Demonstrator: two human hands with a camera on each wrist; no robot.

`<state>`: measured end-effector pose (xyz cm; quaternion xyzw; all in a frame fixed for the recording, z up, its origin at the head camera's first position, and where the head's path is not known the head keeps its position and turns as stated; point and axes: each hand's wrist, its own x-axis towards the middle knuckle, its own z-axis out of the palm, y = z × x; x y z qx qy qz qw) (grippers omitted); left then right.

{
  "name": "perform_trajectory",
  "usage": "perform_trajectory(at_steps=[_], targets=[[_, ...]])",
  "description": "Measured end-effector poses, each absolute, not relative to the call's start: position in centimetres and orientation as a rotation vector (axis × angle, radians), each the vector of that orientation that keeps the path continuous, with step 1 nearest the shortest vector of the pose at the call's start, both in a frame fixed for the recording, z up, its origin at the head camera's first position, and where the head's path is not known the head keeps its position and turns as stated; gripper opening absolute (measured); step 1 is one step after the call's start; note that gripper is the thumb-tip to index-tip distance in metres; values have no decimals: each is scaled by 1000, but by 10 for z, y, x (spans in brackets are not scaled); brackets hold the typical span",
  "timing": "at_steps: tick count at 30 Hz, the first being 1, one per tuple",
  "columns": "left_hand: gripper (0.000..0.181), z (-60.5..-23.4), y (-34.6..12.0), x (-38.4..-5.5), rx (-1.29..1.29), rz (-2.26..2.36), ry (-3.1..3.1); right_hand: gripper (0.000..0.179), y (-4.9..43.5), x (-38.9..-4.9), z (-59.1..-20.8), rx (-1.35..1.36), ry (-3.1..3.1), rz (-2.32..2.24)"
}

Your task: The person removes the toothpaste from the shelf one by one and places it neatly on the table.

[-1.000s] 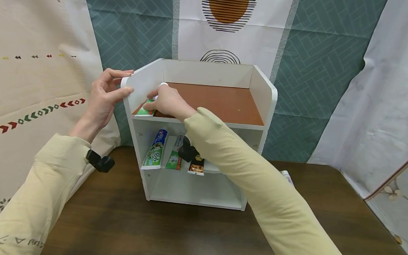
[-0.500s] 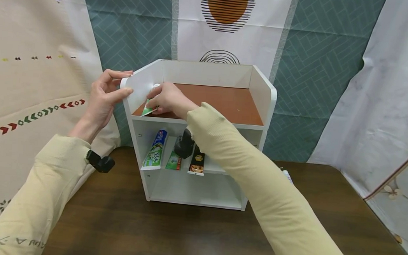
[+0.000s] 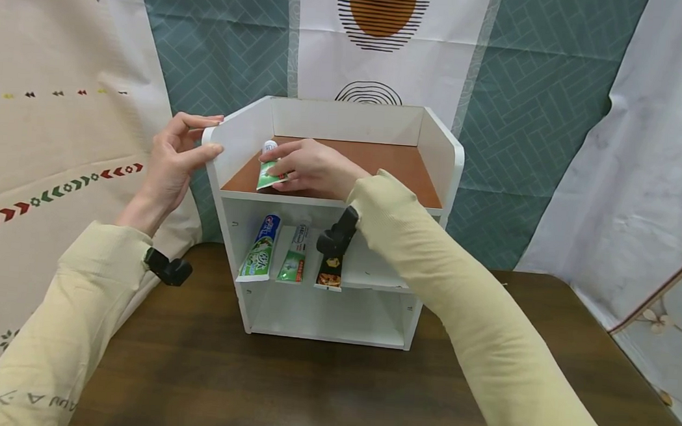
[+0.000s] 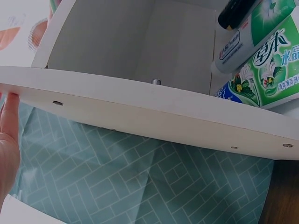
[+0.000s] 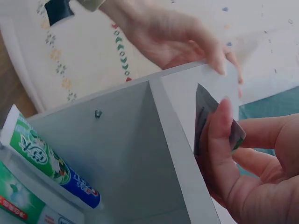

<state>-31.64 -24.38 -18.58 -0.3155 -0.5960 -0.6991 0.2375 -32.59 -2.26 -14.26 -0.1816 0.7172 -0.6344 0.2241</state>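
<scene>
A white shelf unit [image 3: 346, 121] with a brown top board [image 3: 373, 169] stands on the table. My left hand [image 3: 171, 157] grips the upper front of its left side panel [image 4: 140, 100], thumb in front and fingers behind. Over the left part of the top board, my right hand [image 3: 320, 167] pinches a green and white toothpaste tube [image 3: 265, 180], its white cap pointing to the back. The right wrist view shows the tube's crimped end [image 5: 204, 109] between thumb and fingers. The fingers partly hide the tube's print.
On the middle shelf lie a blue and green toothpaste tube [image 3: 260, 253], a green and white one [image 3: 295, 256] and a black and gold one [image 3: 330, 276]. The bottom compartment [image 3: 329, 316] is below. Patterned cloths [image 3: 221, 56] hang behind the brown table [image 3: 283, 392].
My right hand has shifted to the right along the top board, drawing the toothpaste tube a little away from the left side panel. My left hand has stayed in place.
</scene>
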Motion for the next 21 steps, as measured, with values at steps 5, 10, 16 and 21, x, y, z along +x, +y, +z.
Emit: perform_trajectory(at_steps=[5,10,16,21], targets=[[28,-186,-243,-316,-873,-1933,-1623,35,-9,-326,-143,-488,1913,-1851],[28,-186,-244,-316,-866,-1934,-1626,38,6,-327,-140,-573,1854,-1966],[28,-186,-244,-315,-867,-1941,-1627,44,24,-327,-133,-579,1827,-2020],[28,-186,-244,-315,-869,-1952,-1626,46,40,-324,-124,-544,1856,-2001]])
